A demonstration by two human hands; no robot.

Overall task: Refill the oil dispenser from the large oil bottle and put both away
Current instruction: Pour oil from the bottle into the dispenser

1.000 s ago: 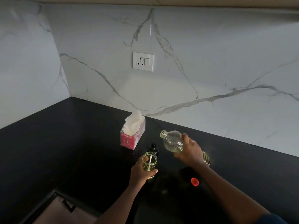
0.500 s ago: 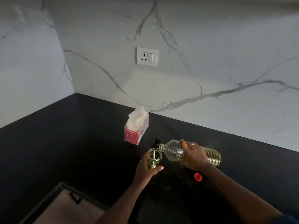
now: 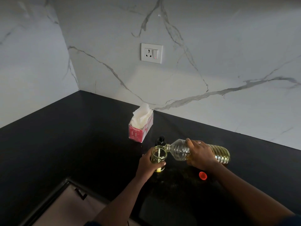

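The right hand (image 3: 201, 154) grips the large oil bottle (image 3: 180, 151) lying nearly level, mouth at the rim of the dispenser (image 3: 158, 158), which the left hand (image 3: 149, 163) holds upright.

The oil dispenser (image 3: 158, 157) is a small clear glass jar, standing upright on the black tabletop (image 3: 65, 144) in my left hand (image 3: 149, 165), its wide mouth open and pale yellow oil inside. The large oil bottle (image 3: 180, 151) is clear ribbed plastic, tipped almost flat in my right hand (image 3: 201, 155), its uncapped neck touching the dispenser's rim, yellow oil pooled along its lower side. Its red cap (image 3: 203, 175) lies on the tabletop near my right wrist.
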